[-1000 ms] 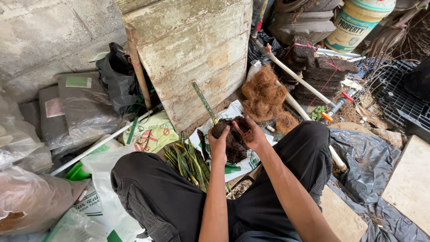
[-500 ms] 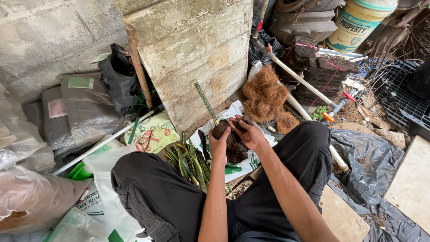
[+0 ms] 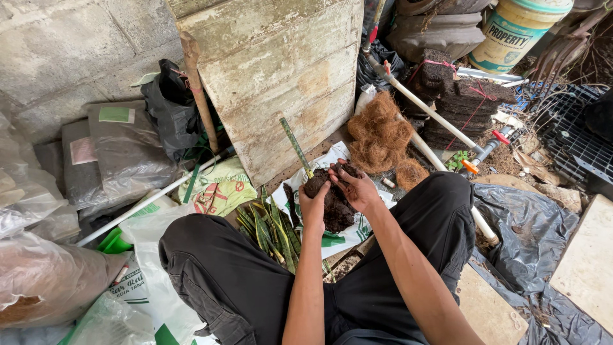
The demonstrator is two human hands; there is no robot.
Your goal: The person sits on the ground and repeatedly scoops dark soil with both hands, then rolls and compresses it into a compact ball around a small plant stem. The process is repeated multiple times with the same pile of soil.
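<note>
Presently we log: left hand [image 3: 313, 206] and right hand [image 3: 355, 186], both cupped around a clump of dark soil [image 3: 322, 185], held above the soil heap [image 3: 337, 214] on a white plastic sack [image 3: 348, 231]. Risk, in our judgement: loose crumbs falling past the sack onto the striped green leaves [image 3: 271, 230] just beside it.

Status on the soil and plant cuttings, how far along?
Done: a heap of dark soil lies on the white bag. In hand: left hand and right hand press a clump of soil. Left: the green cuttings lie loose beside the knee, none in soil.
</note>
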